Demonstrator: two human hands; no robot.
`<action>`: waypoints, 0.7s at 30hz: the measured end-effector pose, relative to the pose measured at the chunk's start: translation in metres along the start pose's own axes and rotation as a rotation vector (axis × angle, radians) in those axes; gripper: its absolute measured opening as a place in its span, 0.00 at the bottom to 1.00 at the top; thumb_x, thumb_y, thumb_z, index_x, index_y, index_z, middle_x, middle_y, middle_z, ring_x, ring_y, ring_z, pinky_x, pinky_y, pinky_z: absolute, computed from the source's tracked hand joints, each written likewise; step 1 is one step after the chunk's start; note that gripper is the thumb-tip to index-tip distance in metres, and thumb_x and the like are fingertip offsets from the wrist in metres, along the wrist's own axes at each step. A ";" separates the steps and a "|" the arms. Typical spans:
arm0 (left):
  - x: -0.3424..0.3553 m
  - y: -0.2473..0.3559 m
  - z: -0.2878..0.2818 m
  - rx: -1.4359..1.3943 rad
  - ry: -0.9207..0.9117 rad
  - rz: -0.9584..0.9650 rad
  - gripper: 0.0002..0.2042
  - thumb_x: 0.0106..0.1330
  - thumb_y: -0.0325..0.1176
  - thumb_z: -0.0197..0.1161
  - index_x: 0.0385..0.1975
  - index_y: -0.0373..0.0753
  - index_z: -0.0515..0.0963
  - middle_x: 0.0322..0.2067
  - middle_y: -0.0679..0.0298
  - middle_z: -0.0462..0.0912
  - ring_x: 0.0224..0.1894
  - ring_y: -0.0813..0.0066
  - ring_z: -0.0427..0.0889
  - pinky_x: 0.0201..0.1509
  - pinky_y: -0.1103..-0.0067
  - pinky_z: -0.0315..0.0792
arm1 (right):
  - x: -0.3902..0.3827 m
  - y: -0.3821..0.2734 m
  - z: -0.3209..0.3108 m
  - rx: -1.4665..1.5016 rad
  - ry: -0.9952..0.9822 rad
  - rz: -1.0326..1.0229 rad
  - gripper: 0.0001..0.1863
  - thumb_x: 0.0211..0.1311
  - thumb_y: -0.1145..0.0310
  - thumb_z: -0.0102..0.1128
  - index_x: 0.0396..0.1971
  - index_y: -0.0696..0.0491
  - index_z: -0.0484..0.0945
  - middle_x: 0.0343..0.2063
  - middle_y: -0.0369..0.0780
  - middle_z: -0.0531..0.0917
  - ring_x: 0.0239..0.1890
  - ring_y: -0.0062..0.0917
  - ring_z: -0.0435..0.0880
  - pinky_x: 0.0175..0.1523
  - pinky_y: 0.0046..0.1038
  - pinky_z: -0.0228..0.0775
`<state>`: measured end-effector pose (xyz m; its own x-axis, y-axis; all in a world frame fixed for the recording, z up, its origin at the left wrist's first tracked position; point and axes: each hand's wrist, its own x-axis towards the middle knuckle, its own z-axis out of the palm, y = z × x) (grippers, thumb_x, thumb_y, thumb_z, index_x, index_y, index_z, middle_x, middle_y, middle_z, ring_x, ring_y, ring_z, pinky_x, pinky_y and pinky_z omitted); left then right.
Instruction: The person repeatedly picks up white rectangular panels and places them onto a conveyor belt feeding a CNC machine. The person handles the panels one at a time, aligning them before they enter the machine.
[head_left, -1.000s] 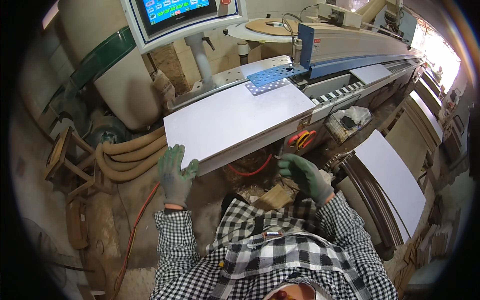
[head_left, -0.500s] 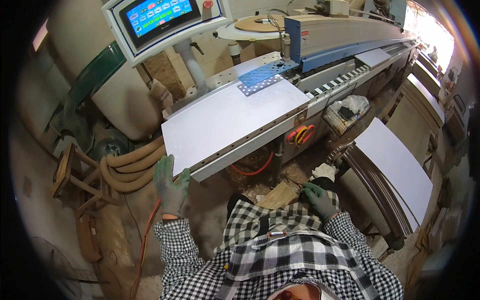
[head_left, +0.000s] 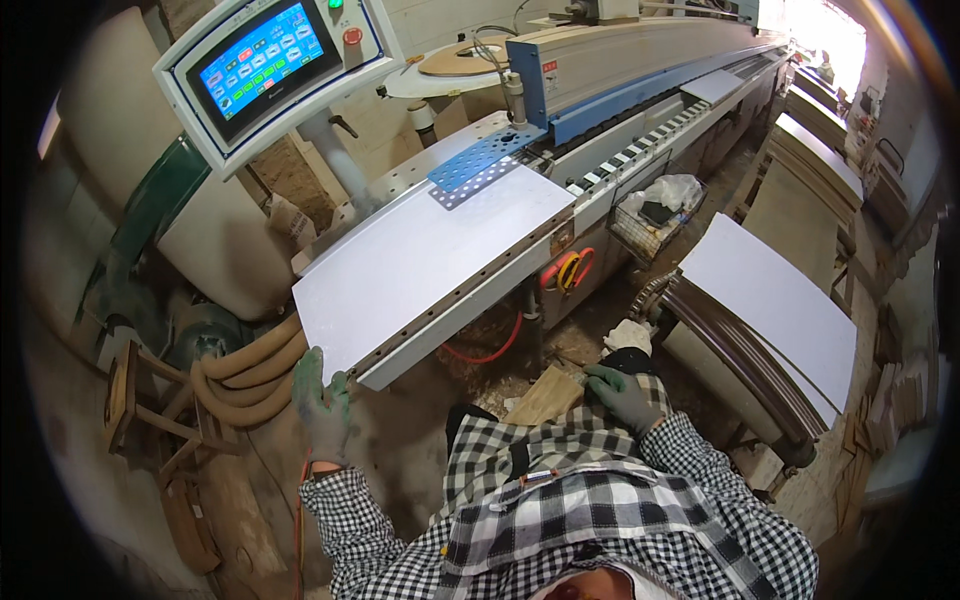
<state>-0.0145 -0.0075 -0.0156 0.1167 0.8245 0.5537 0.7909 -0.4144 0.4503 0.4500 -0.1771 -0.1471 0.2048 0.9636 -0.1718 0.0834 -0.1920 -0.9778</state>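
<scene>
My left hand (head_left: 322,415), in a grey-green work glove, is at the near left corner of a large white panel (head_left: 420,260). Its fingers are extended and its thumb stands apart, along the panel's edge. That panel lies flat on the infeed bed of a long edge-banding machine (head_left: 640,75), its far end by a perforated blue plate (head_left: 475,160). My right hand (head_left: 622,395), gloved alike, rests over my thigh with its fingers stretched out, near a piece of wooden board (head_left: 545,397). I see nothing held in it.
At upper left stands a control screen (head_left: 265,65). Ribbed hoses (head_left: 240,395) and a wooden stool (head_left: 150,400) are at left. Right of me, another white panel (head_left: 770,295) lies on a roller stand (head_left: 735,365). A wire basket (head_left: 660,215) hangs on the machine's side.
The view has shifted, so the machine and screen sit farther left. My left hand stays by the panel's corner, and my right hand stays on my thigh.
</scene>
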 end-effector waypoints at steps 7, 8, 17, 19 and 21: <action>0.004 0.005 -0.004 0.042 -0.074 -0.050 0.25 0.69 0.35 0.64 0.66 0.42 0.73 0.65 0.57 0.73 0.69 0.55 0.67 0.74 0.64 0.60 | 0.001 -0.001 0.000 -0.031 -0.010 -0.025 0.23 0.72 0.65 0.59 0.61 0.62 0.74 0.50 0.43 0.85 0.51 0.23 0.83 0.57 0.24 0.74; 0.003 0.006 -0.005 0.053 -0.075 -0.051 0.25 0.69 0.36 0.65 0.66 0.43 0.73 0.65 0.57 0.73 0.69 0.55 0.67 0.74 0.63 0.60 | 0.001 0.000 0.000 -0.044 -0.007 -0.026 0.23 0.72 0.64 0.59 0.61 0.62 0.75 0.50 0.43 0.85 0.51 0.23 0.83 0.57 0.24 0.74; 0.018 0.025 0.001 0.191 -0.116 0.021 0.26 0.68 0.40 0.65 0.66 0.46 0.73 0.63 0.53 0.75 0.70 0.50 0.66 0.74 0.59 0.57 | 0.003 0.006 -0.001 -0.113 -0.027 0.003 0.21 0.73 0.67 0.57 0.61 0.62 0.74 0.52 0.43 0.84 0.53 0.23 0.83 0.60 0.24 0.73; 0.019 0.022 0.006 0.220 -0.109 0.044 0.26 0.68 0.41 0.65 0.66 0.47 0.73 0.63 0.53 0.75 0.70 0.50 0.67 0.75 0.58 0.56 | 0.004 0.008 -0.001 -0.130 -0.029 -0.010 0.22 0.73 0.67 0.57 0.61 0.62 0.74 0.52 0.43 0.84 0.53 0.23 0.83 0.60 0.24 0.74; 0.018 0.018 0.007 0.249 -0.100 0.078 0.26 0.68 0.42 0.65 0.67 0.47 0.73 0.62 0.53 0.76 0.69 0.50 0.67 0.75 0.57 0.55 | 0.006 0.015 -0.001 -0.148 -0.024 -0.027 0.21 0.73 0.67 0.57 0.61 0.62 0.74 0.52 0.42 0.84 0.53 0.23 0.83 0.60 0.24 0.74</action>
<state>0.0057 0.0030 -0.0021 0.2322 0.8330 0.5022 0.8989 -0.3810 0.2163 0.4537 -0.1740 -0.1626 0.1774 0.9726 -0.1501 0.2316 -0.1895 -0.9542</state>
